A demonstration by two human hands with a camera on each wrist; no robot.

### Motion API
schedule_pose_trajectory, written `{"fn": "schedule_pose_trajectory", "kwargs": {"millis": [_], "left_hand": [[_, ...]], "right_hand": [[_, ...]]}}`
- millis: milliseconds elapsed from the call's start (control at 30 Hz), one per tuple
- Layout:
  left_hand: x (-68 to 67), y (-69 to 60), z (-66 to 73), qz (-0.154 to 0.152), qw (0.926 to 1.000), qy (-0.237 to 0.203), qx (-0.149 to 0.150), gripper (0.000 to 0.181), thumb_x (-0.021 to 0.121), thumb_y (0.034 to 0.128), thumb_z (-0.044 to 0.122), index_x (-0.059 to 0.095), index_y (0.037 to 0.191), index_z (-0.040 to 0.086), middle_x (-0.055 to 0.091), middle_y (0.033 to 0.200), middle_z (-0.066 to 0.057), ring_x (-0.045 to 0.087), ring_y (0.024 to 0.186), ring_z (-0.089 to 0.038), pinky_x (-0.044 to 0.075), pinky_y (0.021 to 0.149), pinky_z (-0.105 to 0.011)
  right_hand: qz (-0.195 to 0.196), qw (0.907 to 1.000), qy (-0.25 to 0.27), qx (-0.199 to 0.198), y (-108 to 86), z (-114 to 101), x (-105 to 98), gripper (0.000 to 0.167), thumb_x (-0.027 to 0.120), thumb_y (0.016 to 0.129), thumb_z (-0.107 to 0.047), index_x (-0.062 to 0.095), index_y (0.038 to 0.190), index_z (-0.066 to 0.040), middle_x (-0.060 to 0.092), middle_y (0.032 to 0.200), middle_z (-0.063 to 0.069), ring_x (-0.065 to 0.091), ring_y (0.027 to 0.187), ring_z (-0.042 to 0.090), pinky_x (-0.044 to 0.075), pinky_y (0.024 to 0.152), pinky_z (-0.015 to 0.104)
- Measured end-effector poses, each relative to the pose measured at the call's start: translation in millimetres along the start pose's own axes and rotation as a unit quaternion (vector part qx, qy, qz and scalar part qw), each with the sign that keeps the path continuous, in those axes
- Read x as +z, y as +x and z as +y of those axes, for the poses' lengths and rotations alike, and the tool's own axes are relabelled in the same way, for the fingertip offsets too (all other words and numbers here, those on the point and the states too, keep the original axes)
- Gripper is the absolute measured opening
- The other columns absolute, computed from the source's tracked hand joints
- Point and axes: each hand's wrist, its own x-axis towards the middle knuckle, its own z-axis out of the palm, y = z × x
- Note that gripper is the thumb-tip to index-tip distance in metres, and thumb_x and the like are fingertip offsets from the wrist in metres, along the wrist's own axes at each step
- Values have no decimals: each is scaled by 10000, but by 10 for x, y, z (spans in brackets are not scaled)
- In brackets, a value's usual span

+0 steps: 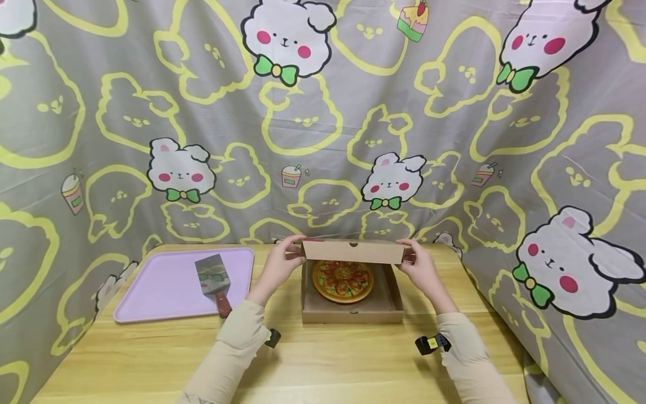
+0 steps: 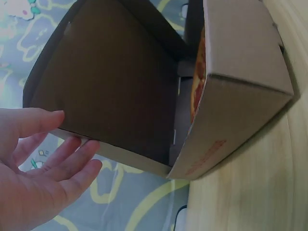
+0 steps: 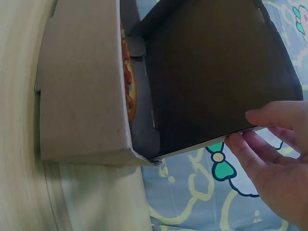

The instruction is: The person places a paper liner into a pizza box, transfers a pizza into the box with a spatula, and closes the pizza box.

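Observation:
A brown cardboard pizza box (image 1: 353, 317) sits on the table with its lid (image 1: 328, 251) raised partway. Inside the base lies a round pizza (image 1: 343, 281) with red and green toppings, left of centre; in both wrist views only a sliver of it shows past the box wall. My left hand (image 1: 279, 265) holds the lid's left edge, thumb on the inner side and fingers along the outside (image 2: 45, 163). At the opposite edge my right hand (image 1: 421, 268) pinches the lid between thumb and fingers (image 3: 276, 154). The lid's dark inner face shows in both wrist views.
To the left lies a lilac tray (image 1: 161, 286). A metal pizza server (image 1: 213, 275) with a brown handle rests on it, the handle reaching over the tray's near edge. A patterned cloth (image 1: 313, 168) hangs behind and along both sides of the wooden table (image 1: 343, 365).

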Motion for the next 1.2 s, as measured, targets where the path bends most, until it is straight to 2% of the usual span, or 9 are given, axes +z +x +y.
{"fn": "schedule_pose_trajectory", "kwargs": {"millis": [167, 267, 433, 567, 667, 767, 867, 967, 1200], "left_hand": [[29, -23, -26, 141, 9997, -170, -89, 545, 678, 823, -47, 573, 1323, 143, 655, 1098, -210, 663, 1068, -373, 549, 934, -420], [33, -17, -46, 204, 9993, -278, -143, 539, 670, 830, -51, 573, 1326, 137, 650, 1119, -218, 662, 1071, -380, 550, 931, -422], [40, -2, -94, 294, 9986, -408, -188, 531, 659, 840, -63, 567, 1334, 110, 643, 1126, -230, 660, 1074, -391, 550, 931, -427], [32, -28, -116, 211, 9985, -434, -262, 557, 663, 836, -66, 556, 1356, 105, 649, 1122, -235, 654, 1086, -405, 557, 919, -410], [4, -49, -113, 8, 9982, -484, -364, 575, 643, 844, -67, 534, 1382, 104, 644, 1161, -245, 642, 1114, -406, 552, 930, -407], [-41, -73, -92, -237, 9977, -477, -424, 567, 579, 863, -76, 499, 1406, 69, 629, 1223, -263, 628, 1144, -400, 529, 968, -432], [-92, -91, -74, -438, 9962, -513, -557, 541, 497, 881, -72, 475, 1413, 23, 614, 1267, -267, 621, 1161, -386, 491, 1015, -466], [-129, -110, -71, -522, 9939, -590, -777, 476, 450, 925, -18, 475, 1400, -14, 616, 1270, -265, 629, 1155, -365, 476, 1030, -478], [-104, -141, -107, -590, 9893, -722, -1124, 392, 483, 1008, 144, 526, 1351, -43, 640, 1244, -246, 669, 1090, -325, 493, 1009, -475]], "right_hand": [[72, 9996, 253, 90, -5, 32, 66, 551, 615, 790, 157, 510, 1310, 7, 622, 1002, 232, 631, 846, 45, 515, 703, 143], [91, 9986, 489, 190, -14, -40, 97, 551, 605, 795, 160, 500, 1317, 20, 609, 1005, 228, 609, 845, 14, 513, 716, 132], [53, 9971, 640, 408, -21, -126, 126, 541, 590, 823, 148, 482, 1339, 27, 592, 1045, 229, 647, 966, 195, 505, 747, 124], [21, 9953, 843, 477, -9, 45, 144, 554, 604, 845, 123, 479, 1367, -16, 588, 1047, 158, 639, 1011, 195, 519, 773, 139], [-219, 9932, 1049, 454, -53, 59, 102, 566, 599, 864, 102, 442, 1398, 1, 565, 1080, 137, 608, 981, 53, 527, 798, 155], [-546, 9904, 1204, 401, -108, 61, 25, 570, 554, 892, 98, 386, 1433, 31, 545, 1192, 230, 575, 981, -35, 514, 823, 146], [-939, 9853, 1365, 423, -143, 59, -56, 551, 457, 922, 110, 319, 1455, 81, 459, 1328, 362, 563, 1004, -67, 501, 869, 136], [-1236, 9777, 1567, 658, -166, 42, -112, 505, 379, 954, 87, 290, 1450, 124, 405, 1379, 397, 585, 995, -59, 504, 897, 144], [-1202, 9715, 1597, 1272, -219, -37, -140, 451, 401, 1043, -129, 367, 1387, 161, 604, 1192, 137, 630, 921, -9, 535, 875, 183]]}}
